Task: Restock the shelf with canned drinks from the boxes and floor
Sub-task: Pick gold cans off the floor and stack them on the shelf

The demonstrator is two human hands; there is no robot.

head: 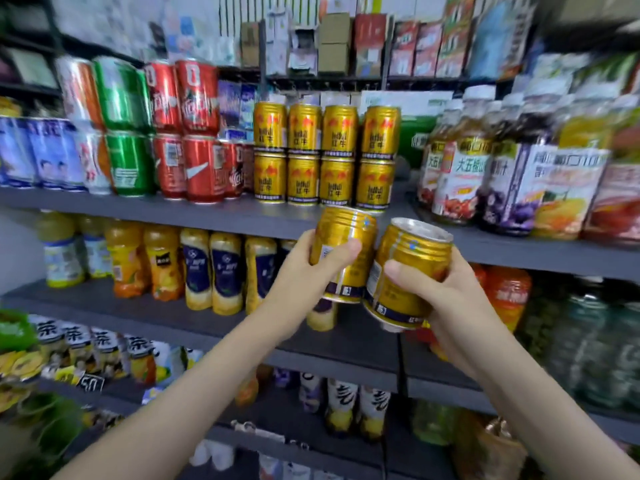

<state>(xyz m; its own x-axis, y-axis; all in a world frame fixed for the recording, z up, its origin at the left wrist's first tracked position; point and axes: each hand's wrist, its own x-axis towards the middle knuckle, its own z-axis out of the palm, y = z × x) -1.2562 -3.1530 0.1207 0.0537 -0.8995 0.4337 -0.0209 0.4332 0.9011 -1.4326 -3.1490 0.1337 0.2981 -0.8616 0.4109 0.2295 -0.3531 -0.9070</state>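
I see my left hand (311, 263) wrapped round a gold can (349, 226) and my right hand (446, 292) gripping a second gold can (415, 251). The two are tilted and touch near their bases. Just above both hands, stacked gold cans (323, 154) stand two high on the grey shelf (207, 211). Red cans (194, 133) stand up and left of my left hand.

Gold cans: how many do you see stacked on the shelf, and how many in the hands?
Stacked gold cans on the shelf, front row: 8
Gold can in the left hand: 1
Gold can in the right hand: 1
Total: 10
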